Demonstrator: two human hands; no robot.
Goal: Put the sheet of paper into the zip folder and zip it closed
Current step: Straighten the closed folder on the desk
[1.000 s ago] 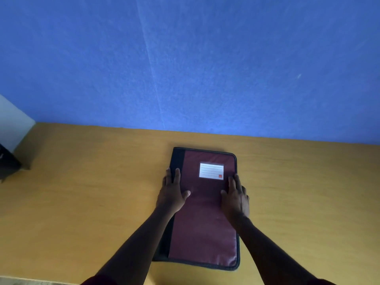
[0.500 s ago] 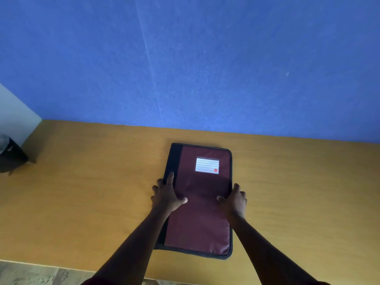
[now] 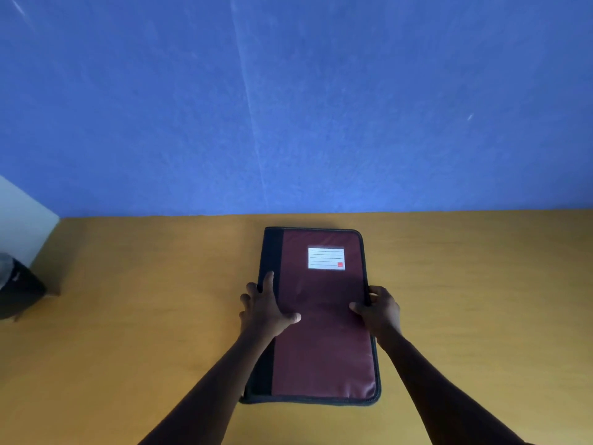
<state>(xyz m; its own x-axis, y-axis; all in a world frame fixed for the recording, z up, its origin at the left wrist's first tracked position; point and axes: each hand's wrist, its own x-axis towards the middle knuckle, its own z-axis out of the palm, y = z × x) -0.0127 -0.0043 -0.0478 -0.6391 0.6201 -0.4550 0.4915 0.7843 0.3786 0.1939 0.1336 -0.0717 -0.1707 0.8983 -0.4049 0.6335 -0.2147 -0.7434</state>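
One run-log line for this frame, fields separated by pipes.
zip folder closed, flat on table | left hand resting on spine side | right hand gripping zip edge | paper not visible

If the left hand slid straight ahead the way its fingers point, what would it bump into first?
Nothing on the table, it seems. The left hand points along the zip folder's dark left edge toward the blue wall; past the folder only bare table shows, though depth is unclear.

Wooden table [image 3: 128,332], blue wall [image 3: 321,107]
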